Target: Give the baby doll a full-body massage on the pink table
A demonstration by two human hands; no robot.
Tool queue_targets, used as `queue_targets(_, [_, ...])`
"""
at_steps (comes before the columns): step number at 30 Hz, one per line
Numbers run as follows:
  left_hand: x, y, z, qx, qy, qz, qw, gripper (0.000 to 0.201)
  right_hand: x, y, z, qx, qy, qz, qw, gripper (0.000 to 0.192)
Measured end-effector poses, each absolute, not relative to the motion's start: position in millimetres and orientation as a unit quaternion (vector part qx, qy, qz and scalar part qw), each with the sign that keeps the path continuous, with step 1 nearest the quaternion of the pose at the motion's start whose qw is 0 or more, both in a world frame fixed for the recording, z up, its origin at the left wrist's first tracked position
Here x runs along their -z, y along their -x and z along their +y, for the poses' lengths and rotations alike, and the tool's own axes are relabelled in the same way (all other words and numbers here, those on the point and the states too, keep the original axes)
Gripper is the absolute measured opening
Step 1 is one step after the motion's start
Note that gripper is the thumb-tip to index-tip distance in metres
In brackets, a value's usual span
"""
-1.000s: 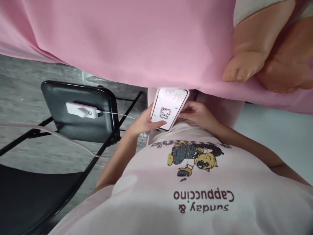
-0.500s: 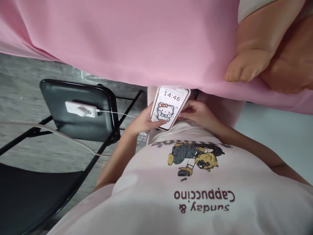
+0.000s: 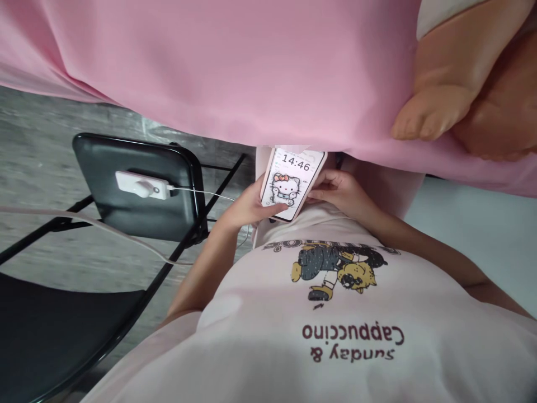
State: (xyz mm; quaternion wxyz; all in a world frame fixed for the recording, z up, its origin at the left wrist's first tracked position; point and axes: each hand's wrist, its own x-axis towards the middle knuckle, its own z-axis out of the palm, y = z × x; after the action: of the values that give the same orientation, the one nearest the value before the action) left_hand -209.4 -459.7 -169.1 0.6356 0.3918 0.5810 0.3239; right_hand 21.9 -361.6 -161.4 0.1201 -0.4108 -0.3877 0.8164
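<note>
Head view: smartphone [image 3: 291, 183] in a pink case held in both hands, close to the belly. Left hand [image 3: 245, 208] grips the left edge, thumb lying across the lower screen. Right hand [image 3: 339, 193] has fingers curled on the right edge. Lock screen is lit, reads 14:46; not unlocked yet. Left of the fingers: black chair [image 3: 138, 187] with a white power bank [image 3: 142, 186], cable attached.

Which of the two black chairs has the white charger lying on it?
The farther black chair, beside the left hand, carries the white charger with its cable. The nearer black chair, at the lower left corner, carries no charger.
</note>
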Motion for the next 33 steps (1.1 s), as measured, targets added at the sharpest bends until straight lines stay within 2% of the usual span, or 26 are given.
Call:
queue_targets(4, [194, 213, -469, -0.357, -0.289, 0.59, 0.664, 0.07, 169, -17, -362, -0.826, 0.404, -0.375, 0.118, 0.026])
queue_targets(7, [216, 222, -475, -0.422, -0.186, 0.616, 0.638, 0.069, 175, -16, -361, -0.827, 0.397, -0.383, 0.105, 0.029])
queue_targets(10, [234, 243, -481, -0.513, -0.08, 0.662, 0.54, 0.066, 179, -17, -361, -0.814, 0.402, -0.408, 0.097, 0.03])
queue_targets(15, [240, 296, -489, -0.608, 0.043, 0.716, 0.341, 0.04, 182, -22, -362, -0.8, 0.416, -0.42, 0.105, 0.032])
queue_targets(20, [218, 321, -499, -0.652, 0.127, 0.699, 0.265, 0.013, 192, -22, -364, -0.796, 0.418, -0.422, 0.12, 0.035])
queue_targets(22, [205, 311, -499, -0.651, 0.135, 0.685, 0.298, 0.005, 195, -16, -365, -0.775, 0.429, -0.449, 0.118, 0.033])
queue_targets(24, [194, 291, -497, -0.637, 0.114, 0.671, 0.362, 0.006, 195, -5, -367, -0.744, 0.442, -0.483, 0.132, 0.032])
queue_targets(28, [181, 242, -484, -0.543, 0.028, 0.658, 0.521, 0.022, 198, 26, -372, -0.743, 0.446, -0.484, 0.123, 0.037])
queue_targets(33, [183, 202, -459, -0.502, -0.095, 0.588, 0.627, 0.044, 210, 41, -364, -0.781, 0.426, -0.404, 0.213, 0.045])
